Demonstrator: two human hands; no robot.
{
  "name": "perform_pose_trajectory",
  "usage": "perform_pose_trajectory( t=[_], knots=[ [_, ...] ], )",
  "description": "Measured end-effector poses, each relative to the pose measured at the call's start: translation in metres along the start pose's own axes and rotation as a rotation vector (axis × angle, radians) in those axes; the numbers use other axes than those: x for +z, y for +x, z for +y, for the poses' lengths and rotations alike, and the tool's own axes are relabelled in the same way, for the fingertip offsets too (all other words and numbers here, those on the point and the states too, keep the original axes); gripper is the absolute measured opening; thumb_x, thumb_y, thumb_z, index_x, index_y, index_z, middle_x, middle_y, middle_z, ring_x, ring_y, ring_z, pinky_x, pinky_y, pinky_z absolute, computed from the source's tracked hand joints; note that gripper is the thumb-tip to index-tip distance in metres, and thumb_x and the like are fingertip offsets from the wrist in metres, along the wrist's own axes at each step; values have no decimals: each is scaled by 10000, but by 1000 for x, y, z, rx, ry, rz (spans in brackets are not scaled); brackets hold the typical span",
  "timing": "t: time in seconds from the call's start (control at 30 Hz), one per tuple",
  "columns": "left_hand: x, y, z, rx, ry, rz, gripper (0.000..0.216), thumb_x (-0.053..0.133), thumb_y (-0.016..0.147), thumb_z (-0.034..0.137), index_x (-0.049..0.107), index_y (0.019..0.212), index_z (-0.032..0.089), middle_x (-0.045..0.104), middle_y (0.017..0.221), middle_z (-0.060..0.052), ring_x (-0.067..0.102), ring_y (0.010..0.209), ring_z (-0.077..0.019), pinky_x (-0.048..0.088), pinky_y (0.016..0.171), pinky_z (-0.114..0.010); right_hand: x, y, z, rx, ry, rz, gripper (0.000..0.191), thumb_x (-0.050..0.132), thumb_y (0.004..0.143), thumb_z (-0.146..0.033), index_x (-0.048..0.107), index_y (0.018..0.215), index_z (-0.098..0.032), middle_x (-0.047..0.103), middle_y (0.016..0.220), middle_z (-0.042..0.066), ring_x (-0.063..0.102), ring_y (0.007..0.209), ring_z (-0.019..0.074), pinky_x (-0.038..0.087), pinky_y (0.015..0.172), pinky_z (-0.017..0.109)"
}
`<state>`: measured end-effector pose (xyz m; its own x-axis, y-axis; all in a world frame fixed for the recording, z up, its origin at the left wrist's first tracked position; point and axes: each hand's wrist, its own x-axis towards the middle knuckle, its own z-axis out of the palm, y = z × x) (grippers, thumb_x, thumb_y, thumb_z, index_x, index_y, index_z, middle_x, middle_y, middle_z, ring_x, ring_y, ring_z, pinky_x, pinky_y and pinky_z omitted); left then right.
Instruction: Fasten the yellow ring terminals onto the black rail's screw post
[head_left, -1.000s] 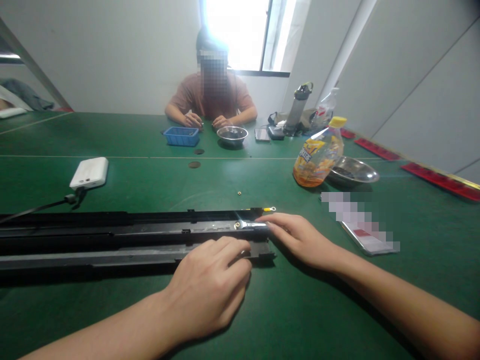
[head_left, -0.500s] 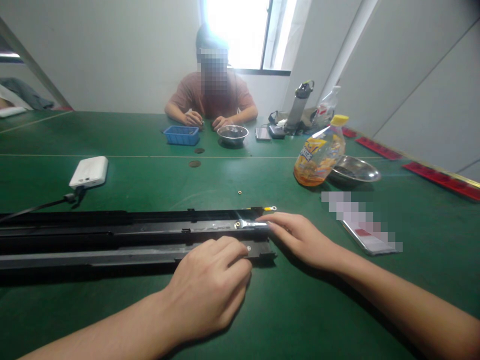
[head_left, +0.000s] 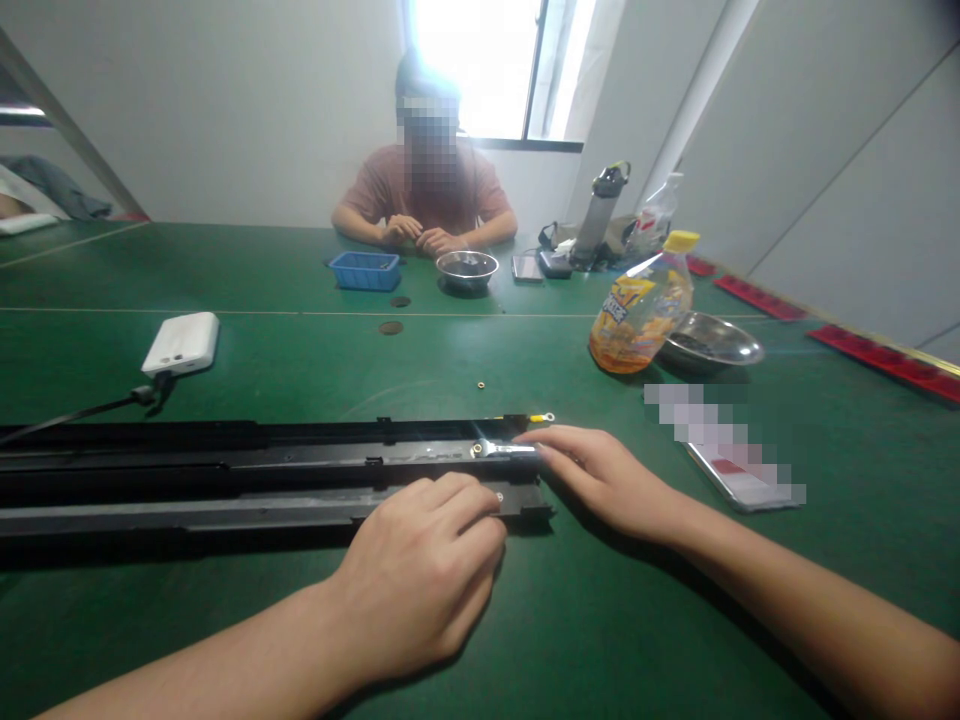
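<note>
A long black rail [head_left: 225, 470] lies across the green table [head_left: 525, 620] in front of me. My left hand [head_left: 420, 570] rests on the rail's near edge at its right end. Its fingers are curled and pressed down beside a small pale screw [head_left: 499, 497]. My right hand [head_left: 600, 475] lies just past the rail's end. Its fingers are closed on the handle of a small silver wrench [head_left: 506, 449], whose head sits on a brass nut [head_left: 474, 450] on the rail. A yellow-sleeved ring terminal [head_left: 541, 417] pokes out at the rail's far corner.
A white power bank [head_left: 180, 343] with a cable lies at the left, and a loose nut [head_left: 480, 383] beyond the rail. At the right stand an orange drink bottle [head_left: 637, 315], a steel bowl [head_left: 709, 345] and a flat packet [head_left: 742, 480]. A person sits opposite with a blue tray [head_left: 364, 270] and a bowl [head_left: 466, 267].
My hands, the wrench and the rail stay where they were. The person opposite has brought both hands closer together.
</note>
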<state>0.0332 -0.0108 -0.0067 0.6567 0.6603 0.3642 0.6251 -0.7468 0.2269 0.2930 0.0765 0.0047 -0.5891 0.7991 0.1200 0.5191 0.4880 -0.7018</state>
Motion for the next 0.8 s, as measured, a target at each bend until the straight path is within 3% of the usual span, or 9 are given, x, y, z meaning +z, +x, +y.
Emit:
perform_pose_trajectory(
  t=[0.8],
  knots=[
    [-2,1,1,-6,-3,-15,150,591,986,200,688,1100,211,710,1178,-64,630,1107,-281,568,913,-463,-1,0,-2,1,-23,8,321,509,1103,-307,764,1282,-232,788,1321,93,737,1214,276,561,1070,429]
  ],
)
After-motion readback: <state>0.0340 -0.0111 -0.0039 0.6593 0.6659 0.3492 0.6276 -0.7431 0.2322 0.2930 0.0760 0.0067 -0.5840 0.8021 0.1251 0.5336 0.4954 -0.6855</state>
